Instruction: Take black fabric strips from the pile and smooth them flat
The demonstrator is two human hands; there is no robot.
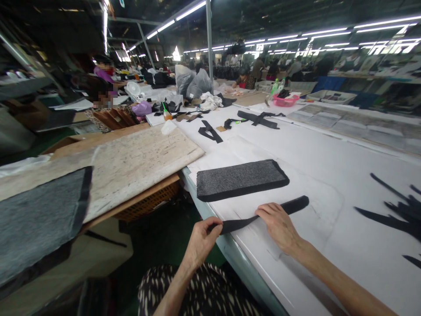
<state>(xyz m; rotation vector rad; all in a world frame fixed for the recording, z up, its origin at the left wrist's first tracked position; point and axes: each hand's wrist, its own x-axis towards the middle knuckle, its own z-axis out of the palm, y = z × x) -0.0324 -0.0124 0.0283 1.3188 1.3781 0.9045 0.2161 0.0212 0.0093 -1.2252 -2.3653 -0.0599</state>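
A long black fabric strip [297, 204] lies across the near edge of the white table, under both of my hands. My left hand [206, 235] pinches its left end between thumb and fingers, just off the table's edge. Bent over the strip's middle, my right hand [278, 224] has its fingertips on the cloth; its thumb is hidden. Just beyond the strip rests a dark grey ribbed fabric panel [243, 177] with black borders, flat on the table.
Black strips [394, 215] are heaped at the right. More black pieces [210, 131], a pink basket [285, 100] and a bottle [166, 113] stand farther back. At left, a worn board [141, 158] carries a grey panel [39, 224]. Other people sit at tables behind.
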